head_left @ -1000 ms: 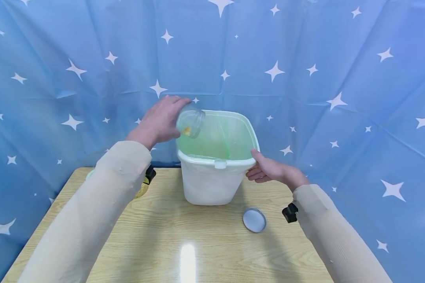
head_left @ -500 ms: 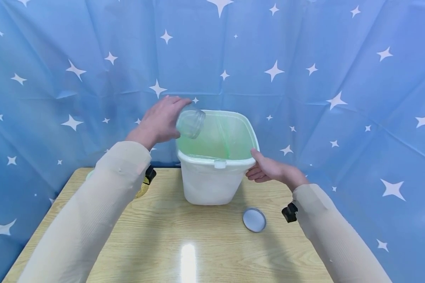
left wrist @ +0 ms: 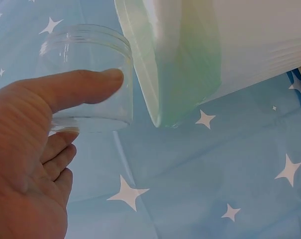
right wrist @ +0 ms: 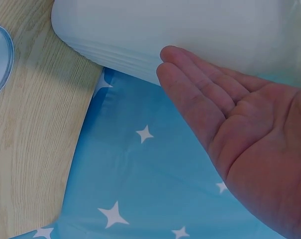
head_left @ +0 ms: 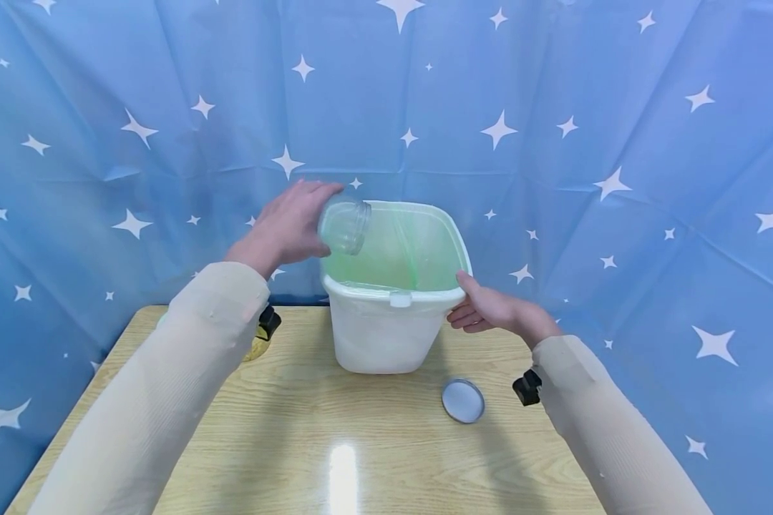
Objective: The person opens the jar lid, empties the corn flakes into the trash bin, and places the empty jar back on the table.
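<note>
1. Across the whole frame, at the back: blue cloth (head_left: 386, 86) printed with white four-pointed stars.
2. Left, along the back edge of the table (head_left: 393, 422): a pale green thing (head_left: 162, 318), mostly hidden by the left sleeve (head_left: 161, 379), too covered to name.
3. Just right, below the left cuff: a yellow thing (head_left: 258, 349), also partly hidden.
4. Left of centre: grasping a clear jar (head_left: 343, 225) in the left hand (head_left: 285, 223), with thumb and fingers round its wall. Tilted, with the mouth to the right, at the left side of the opening of the bin (head_left: 386, 336); cannot tell if touching the rim.
5. Centre of the frame: the same bin, white outside, pale green inside, with clear film (head_left: 361, 287) over the front rim and a plain white tab (head_left: 400, 299) midway along.
6. Right of centre, lower: a round lid (head_left: 463, 401) lying on the table, plain and pale with a grey edge.
7. Farther right: with the right hand (head_left: 492, 306) unclenched, resting the thumb on the bin's right rim, with straight fingers below.
</note>
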The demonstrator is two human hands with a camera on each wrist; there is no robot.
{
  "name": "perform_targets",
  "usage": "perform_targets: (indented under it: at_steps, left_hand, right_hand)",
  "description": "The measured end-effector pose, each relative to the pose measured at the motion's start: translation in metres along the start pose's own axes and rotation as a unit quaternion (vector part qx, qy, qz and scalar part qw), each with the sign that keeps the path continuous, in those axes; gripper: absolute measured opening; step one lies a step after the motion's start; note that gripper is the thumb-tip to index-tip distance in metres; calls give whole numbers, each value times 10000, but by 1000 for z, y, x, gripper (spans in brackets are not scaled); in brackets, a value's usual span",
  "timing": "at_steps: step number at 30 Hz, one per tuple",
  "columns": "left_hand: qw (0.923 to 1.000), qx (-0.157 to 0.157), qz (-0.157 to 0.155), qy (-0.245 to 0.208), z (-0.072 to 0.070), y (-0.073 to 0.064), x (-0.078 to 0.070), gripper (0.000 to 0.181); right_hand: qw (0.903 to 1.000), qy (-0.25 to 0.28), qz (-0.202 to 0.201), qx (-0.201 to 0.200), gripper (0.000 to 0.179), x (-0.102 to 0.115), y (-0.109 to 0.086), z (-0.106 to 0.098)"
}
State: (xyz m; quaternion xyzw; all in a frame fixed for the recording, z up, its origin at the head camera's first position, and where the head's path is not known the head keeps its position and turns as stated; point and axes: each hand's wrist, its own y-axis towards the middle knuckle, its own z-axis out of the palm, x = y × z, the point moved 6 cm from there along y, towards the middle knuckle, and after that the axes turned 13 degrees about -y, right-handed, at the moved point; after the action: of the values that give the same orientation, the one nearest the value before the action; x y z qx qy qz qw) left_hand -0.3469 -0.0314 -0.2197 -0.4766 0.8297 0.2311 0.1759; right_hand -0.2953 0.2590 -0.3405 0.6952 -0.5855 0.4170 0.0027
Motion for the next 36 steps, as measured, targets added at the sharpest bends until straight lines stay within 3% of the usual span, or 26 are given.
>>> perform_targets:
  at_steps: [7, 20, 36]
  left_hand:
    - [9995, -9, -156, -260, 1, -6, 7, 101]
    - [9957, -394, 4, -843, 1, -17, 21, 97]
    - [9883, -674, -160, -1356, 0, -41, 43, 98]
  right_hand:
    - [10000, -7, 42, 0, 87, -1, 0, 0]
    - [10000, -43, 44, 13, 88, -2, 2, 0]
    - [10000, -25, 82, -3, 86, -3, 1, 0]
